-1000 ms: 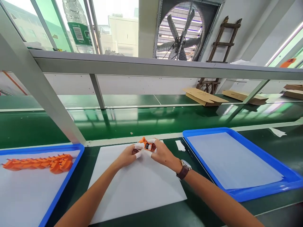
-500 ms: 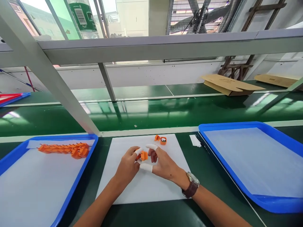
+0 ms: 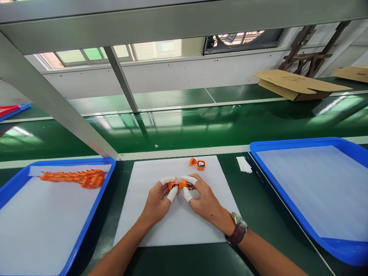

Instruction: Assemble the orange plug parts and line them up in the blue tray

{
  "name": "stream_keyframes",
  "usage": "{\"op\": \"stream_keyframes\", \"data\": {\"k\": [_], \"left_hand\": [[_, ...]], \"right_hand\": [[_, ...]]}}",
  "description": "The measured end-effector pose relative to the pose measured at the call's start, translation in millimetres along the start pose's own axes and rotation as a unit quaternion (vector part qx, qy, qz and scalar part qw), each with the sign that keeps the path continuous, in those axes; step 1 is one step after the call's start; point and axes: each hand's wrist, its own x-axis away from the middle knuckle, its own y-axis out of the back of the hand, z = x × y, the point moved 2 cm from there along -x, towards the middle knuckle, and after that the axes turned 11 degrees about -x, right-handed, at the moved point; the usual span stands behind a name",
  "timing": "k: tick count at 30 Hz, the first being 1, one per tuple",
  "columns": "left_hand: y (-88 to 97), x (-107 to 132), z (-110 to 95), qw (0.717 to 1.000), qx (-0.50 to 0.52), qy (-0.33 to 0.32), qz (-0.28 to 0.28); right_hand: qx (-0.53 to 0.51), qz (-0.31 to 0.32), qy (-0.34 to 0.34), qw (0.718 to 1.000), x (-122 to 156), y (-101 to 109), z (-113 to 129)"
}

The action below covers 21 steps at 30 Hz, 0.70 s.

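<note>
A small orange hinged case, spread into two halves with something dark inside, is held over a white sheet. My left hand pinches its left half between white-covered thumb and finger. On the other half, my right hand closes its thumb and forefinger, also in white finger covers. Just beyond the hands lies a second orange case, open on the sheet, with a dark and white inside. Fingers hide part of the held case.
At left, a blue tray holds a row of several orange cases. Another blue tray, lined with white, stands at right. A white scrap lies between. A slanted metal post and cardboard are behind.
My right hand has moved in and closed on the right part of the orange case, which now lies spread between both hands. The camera view has tilted down.
</note>
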Motion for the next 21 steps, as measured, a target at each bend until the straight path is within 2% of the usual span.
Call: {"op": "stream_keyframes", "data": {"k": [4, 9, 11, 14, 17, 21], "left_hand": [[-2.2, -0.2, 0.4, 0.999, 0.037, 0.011, -0.014], [-3.4, 0.1, 4.2, 0.999, 0.024, -0.005, -0.038], [-2.3, 0.4, 4.6, 0.999, 0.010, -0.025, -0.025], [0.4, 1.1, 4.1, 0.997, -0.012, -0.067, 0.028], [4.7, 1.8, 3.1, 0.990, -0.089, -0.109, 0.030], [8.0, 2.9, 0.6, 0.943, -0.265, -0.193, -0.050]], "right_hand": [[-0.015, 0.007, 0.009, 1.000, 4.4, -5.0, 0.8], [-0.021, 0.019, 0.023, 0.999, 8.0, -11.7, 1.4], [-0.032, 0.003, 0.004, 0.999, 7.6, -11.0, -0.8], [-0.041, -0.026, -0.035, 0.998, 5.9, -7.1, -5.0], [-0.037, -0.039, -0.053, 0.997, 4.5, -3.1, -7.1], [-0.030, -0.024, -0.035, 0.999, 4.7, -1.9, -6.0]]}}
